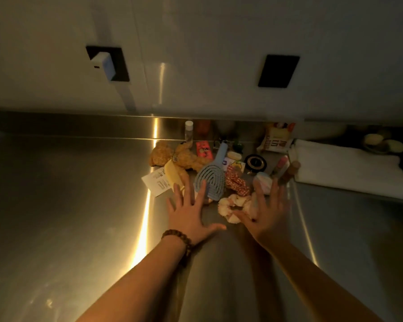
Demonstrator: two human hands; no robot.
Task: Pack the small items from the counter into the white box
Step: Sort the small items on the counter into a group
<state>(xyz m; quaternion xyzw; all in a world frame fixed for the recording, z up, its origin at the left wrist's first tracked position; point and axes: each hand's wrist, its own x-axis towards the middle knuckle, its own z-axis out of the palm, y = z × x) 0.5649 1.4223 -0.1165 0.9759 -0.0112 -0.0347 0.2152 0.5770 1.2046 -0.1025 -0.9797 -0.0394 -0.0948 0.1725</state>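
Both forearms come up from the bottom edge, so that's what's closest. Left hand [190,212] is flat out, fingers spread wide, palm down, holding nothing, with a brown bead bracelet [180,242] on the wrist. Right hand [266,217] is the same deal: fingers splayed, nothing gripped, hovering over or touching the near edge of the pile, can't really tell which.

Biggest thing around is the steel counter [68,205], shiny with a long glare streak. At its right end there's a folded white towel [349,168], well apart from the hands. No white box that I can make out in this dim light, fwiw.

All the small stuff sits in a heap near the back wall, right ahead of the fingertips. Tan teddy bear [179,156] on the left side, with a yellowish curved thing, maybe a banana [172,175], lying on a white paper slip [157,182]. Light blue hairbrush [211,180] is in the middle, its head just beside the left fingertips. Red-and-white twine bundle [236,181] next to it, and a pale scrunchie [234,205] partly under the right hand. Behind those: a snack packet [276,140] leaning up, a round black tin [256,161], and a small clear bottle [189,132] with a white cap.
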